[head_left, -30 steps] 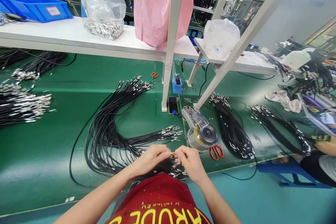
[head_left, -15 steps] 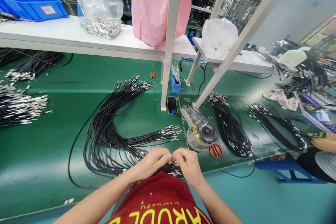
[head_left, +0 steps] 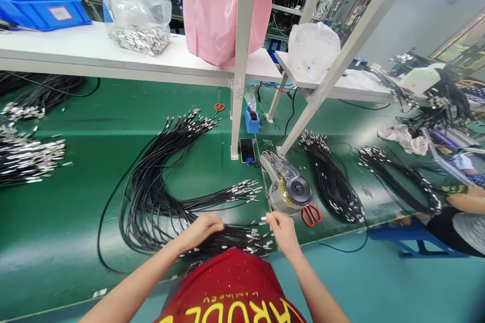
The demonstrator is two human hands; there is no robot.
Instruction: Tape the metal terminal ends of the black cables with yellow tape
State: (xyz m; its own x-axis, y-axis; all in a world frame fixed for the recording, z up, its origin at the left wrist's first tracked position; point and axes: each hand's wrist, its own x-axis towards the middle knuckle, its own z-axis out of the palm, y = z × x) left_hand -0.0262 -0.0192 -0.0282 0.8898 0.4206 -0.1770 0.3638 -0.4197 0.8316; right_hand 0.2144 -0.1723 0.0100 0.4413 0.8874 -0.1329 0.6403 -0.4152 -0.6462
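Observation:
My left hand point(head_left: 200, 232) lies on a large bundle of black cables point(head_left: 151, 212), its fingers over the strands. My right hand point(head_left: 282, 229) is apart from it, fingertips pinched beside the silver metal terminals on the cable ends point(head_left: 253, 237). Whether either hand holds a cable is hidden. More terminal ends fan out above my hands point(head_left: 242, 193). A tape dispenser point(head_left: 290, 189) stands to the right, with red-handled scissors point(head_left: 311, 215) at its base. My red printed shirt point(head_left: 231, 282) fills the bottom of the view.
Further black cable bundles point(head_left: 333, 186) lie on the green bench mat point(head_left: 64, 242). A phone point(head_left: 247, 150) lies by a white shelf post point(head_left: 238, 101). Above, a white shelf point(head_left: 113, 45) holds a bag of metal terminals point(head_left: 138, 38). A co-worker's arm point(head_left: 466, 202) is at the right.
My hands, together over a small yellowish piece earlier, have moved apart. The left has gone left onto the cables, the right slightly right. The yellowish piece no longer shows.

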